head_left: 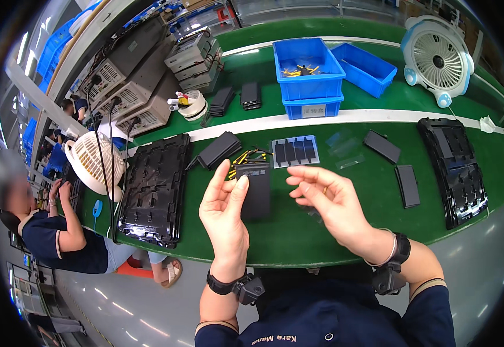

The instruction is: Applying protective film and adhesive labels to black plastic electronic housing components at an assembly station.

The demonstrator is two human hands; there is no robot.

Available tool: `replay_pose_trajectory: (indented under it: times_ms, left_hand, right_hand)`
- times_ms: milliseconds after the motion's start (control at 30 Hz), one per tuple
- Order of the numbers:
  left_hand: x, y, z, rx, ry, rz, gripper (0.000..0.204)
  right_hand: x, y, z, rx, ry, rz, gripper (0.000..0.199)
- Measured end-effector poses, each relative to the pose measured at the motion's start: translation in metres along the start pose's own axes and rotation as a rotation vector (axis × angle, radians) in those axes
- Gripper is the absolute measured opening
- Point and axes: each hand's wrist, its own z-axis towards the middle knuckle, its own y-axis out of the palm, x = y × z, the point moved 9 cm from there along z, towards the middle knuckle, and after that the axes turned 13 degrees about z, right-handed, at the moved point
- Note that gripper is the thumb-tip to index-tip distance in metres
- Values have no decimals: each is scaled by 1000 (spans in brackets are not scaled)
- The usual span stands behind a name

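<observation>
Both my hands are raised over the green table. My left hand is upright with its fingers apart, the thumb overlapping the left edge of a black flat battery pack. Yellow, red and black wires come off the pack's far end. I cannot tell whether the hand touches the pack. My right hand hovers just right of the pack, fingers loosely curled. A faint clear film may hang under them, though it is too faint to be sure. Beyond the pack lies a blue sheet with black strips.
A black moulded tray lies at left, another black tray at right. Loose black packs and clear film pieces lie between. Blue bins, two fans and grey instruments stand behind. A seated person works at far left.
</observation>
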Motion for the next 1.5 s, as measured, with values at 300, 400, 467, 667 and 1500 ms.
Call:
replay_pose_trajectory:
  times_ms: [300,400,467,667,1500]
  left_hand:
    - [45,40,-41,78,651,660,67]
    - [56,63,-53,-65,758,838,88]
    - [56,59,-48,-190,637,770,98]
    - [23,23,3,-249,58,284,48]
    - [-58,55,19,-391,-122,77,31]
  right_hand:
    - [9,46,-10,-128,131,302,51]
    - [12,31,9,-105,86,235,30]
    - [10,23,19,-178,109,180,30]
    - [-2,18,26,-285,177,60,25]
    - [16,-28,58,-24,-244,-157,13]
